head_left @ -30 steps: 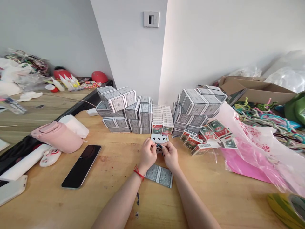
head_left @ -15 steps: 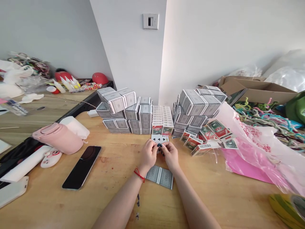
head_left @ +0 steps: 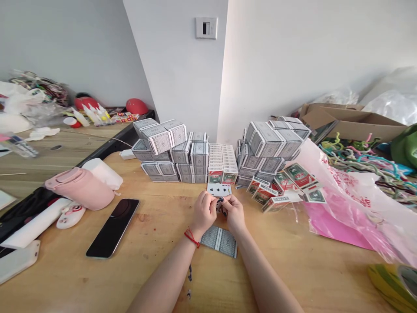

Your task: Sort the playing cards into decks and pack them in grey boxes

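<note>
Left hand (head_left: 205, 213) and right hand (head_left: 235, 214) are pinching a mostly hidden card (head_left: 220, 208), clubs card (head_left: 219, 190) just beyond running longways left-right.

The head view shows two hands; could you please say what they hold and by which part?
The left hand and right hand seem to pinch a playing card at its near edge; the exact grip is hidden.

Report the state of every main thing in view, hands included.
Left hand, fingers curled in a pinch, hold unclear.
Right hand, likewise.
Club card, face up.
Grey cards, backs up.
Card blocks, stacked.
Loose card boxes, heaped.
Phone, screen dark.
Brown box, open.
</note>
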`<state>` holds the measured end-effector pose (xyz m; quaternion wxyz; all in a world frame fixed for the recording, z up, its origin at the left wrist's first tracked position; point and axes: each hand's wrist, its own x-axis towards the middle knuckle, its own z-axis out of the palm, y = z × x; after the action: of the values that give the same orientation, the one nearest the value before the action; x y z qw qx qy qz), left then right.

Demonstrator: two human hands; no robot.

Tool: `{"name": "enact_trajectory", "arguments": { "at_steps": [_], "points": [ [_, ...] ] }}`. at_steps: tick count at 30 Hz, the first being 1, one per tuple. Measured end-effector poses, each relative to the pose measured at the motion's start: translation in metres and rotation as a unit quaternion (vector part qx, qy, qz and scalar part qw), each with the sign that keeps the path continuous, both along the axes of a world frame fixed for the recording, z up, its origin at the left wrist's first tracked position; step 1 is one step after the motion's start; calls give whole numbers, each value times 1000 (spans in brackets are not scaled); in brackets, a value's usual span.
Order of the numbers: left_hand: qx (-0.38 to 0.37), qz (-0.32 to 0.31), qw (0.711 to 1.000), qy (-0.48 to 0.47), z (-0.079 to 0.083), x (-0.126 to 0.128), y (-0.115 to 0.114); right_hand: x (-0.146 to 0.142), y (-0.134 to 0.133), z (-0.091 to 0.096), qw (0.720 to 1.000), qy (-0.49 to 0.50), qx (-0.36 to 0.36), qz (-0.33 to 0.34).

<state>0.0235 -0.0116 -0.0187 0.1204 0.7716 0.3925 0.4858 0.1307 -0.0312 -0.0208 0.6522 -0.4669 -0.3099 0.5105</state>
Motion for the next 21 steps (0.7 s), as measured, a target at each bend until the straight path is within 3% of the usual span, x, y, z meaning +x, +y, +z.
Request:
{"name": "enact_trajectory", "arguments": {
  "at_steps": [6,15,21],
  "points": [
    [-46,49,996,-51,-1,1,3,-3,2,-3,999,-33,12,-14],
    [-61,87,994,-30,-4,4,6,-4,1,-3,991,-129,30,-19],
    [-80,49,995,-43,0,5,5,0,2,-6,993,-113,7,-27]
  ]
}}
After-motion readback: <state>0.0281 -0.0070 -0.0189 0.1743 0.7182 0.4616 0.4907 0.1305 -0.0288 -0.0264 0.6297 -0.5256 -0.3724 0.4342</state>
